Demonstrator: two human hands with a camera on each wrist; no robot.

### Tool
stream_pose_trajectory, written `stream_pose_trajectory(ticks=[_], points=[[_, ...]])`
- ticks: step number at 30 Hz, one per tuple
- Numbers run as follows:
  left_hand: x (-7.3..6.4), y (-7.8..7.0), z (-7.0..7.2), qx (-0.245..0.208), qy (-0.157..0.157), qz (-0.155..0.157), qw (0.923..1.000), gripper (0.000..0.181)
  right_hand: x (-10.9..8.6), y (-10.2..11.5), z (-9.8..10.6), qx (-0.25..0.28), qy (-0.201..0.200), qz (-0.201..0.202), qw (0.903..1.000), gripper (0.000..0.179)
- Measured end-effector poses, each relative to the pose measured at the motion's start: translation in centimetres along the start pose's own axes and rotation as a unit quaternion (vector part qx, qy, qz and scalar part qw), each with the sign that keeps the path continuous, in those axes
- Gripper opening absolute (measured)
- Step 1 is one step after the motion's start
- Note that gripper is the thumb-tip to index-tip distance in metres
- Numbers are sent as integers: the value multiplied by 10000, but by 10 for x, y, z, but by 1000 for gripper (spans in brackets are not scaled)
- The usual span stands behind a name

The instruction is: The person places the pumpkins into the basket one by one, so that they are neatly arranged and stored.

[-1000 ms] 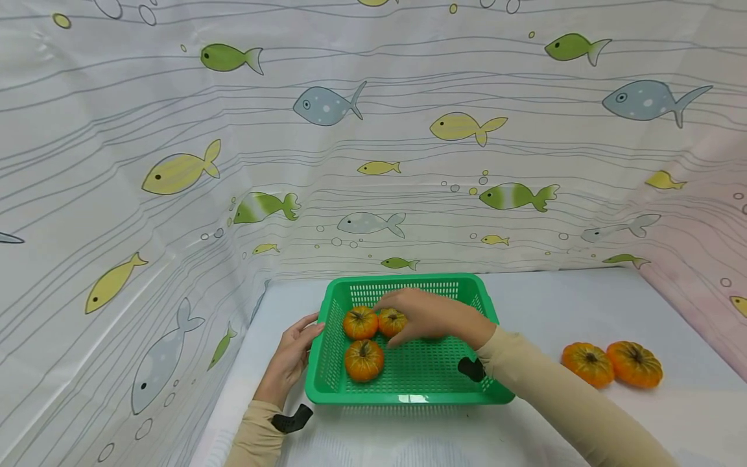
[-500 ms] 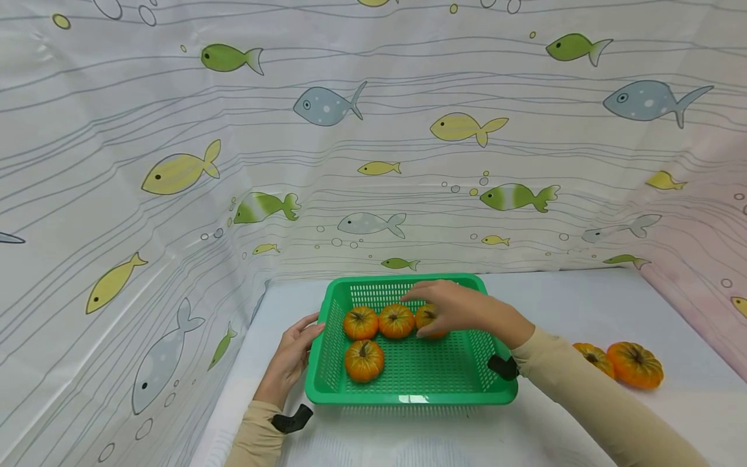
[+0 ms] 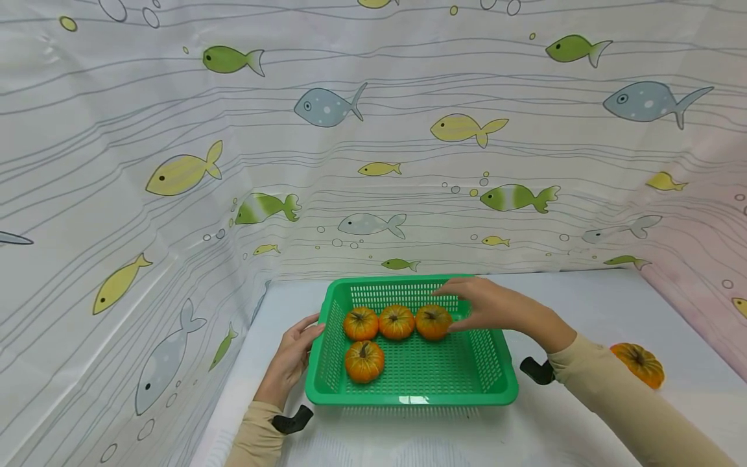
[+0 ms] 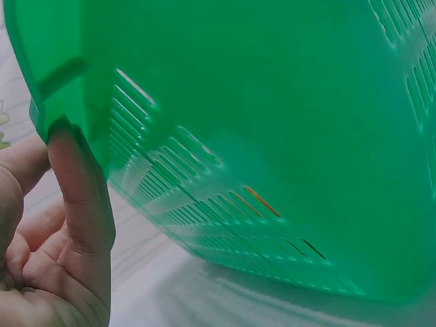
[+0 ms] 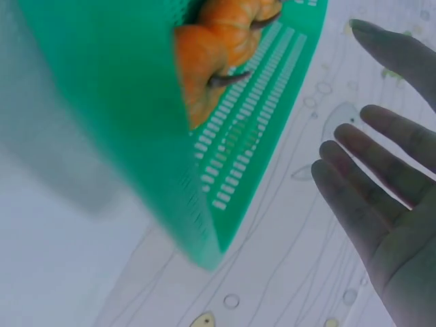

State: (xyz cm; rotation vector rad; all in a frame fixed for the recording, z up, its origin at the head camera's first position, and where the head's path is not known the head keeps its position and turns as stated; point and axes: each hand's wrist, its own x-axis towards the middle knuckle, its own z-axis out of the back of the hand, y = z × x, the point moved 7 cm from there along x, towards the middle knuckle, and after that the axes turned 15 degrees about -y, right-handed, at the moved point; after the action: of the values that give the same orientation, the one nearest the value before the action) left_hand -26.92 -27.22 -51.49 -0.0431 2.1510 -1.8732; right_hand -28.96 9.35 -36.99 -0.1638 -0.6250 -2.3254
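Observation:
A green slotted plastic basket (image 3: pixel 412 399) stands in the middle of the table. At its left side my left hand (image 3: pixel 292 357) grips the rim, and in the left wrist view the digits (image 4: pixel 78 184) pinch the basket's edge. Inside, three small orange pumpkins form a back row; the rightmost pumpkin (image 3: pixel 433 323) is nearest my right hand. Another pumpkin (image 3: pixel 364 362) sits in front on the left. My right hand (image 3: pixel 498 305) hovers over the basket's right back corner with nothing in it, its fingers (image 5: pixel 364 197) spread and relaxed in the right wrist view.
One more pumpkin (image 3: pixel 639 364) lies on the white table (image 3: pixel 554 434) to the right, partly behind the right sleeve (image 3: pixel 630 395). A curtain (image 3: pixel 373 143) printed with fish hangs behind the table and along both sides.
My right hand has moved rightward away from the back row, uncovering the middle and then the right pumpkin. Its sleeve now covers one table pumpkin. The left hand and basket have stayed put.

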Motion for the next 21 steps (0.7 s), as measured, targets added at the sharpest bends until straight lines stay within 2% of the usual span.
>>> stream_pose_trajectory(ticks=[9, 16, 21], points=[[-2, -2, 0, -4, -2, -10, 10000, 53, -23, -23, 14, 3, -116, -270, 9996, 64], [-2, -1, 0, -42, -67, 46, 10000, 52, -45, -45, 20, 102, -84, -722, 9973, 67], [-3, -2, -1, -53, 18, 50, 10000, 55, -64, -62, 29, 65, -201, -883, 9959, 69]])
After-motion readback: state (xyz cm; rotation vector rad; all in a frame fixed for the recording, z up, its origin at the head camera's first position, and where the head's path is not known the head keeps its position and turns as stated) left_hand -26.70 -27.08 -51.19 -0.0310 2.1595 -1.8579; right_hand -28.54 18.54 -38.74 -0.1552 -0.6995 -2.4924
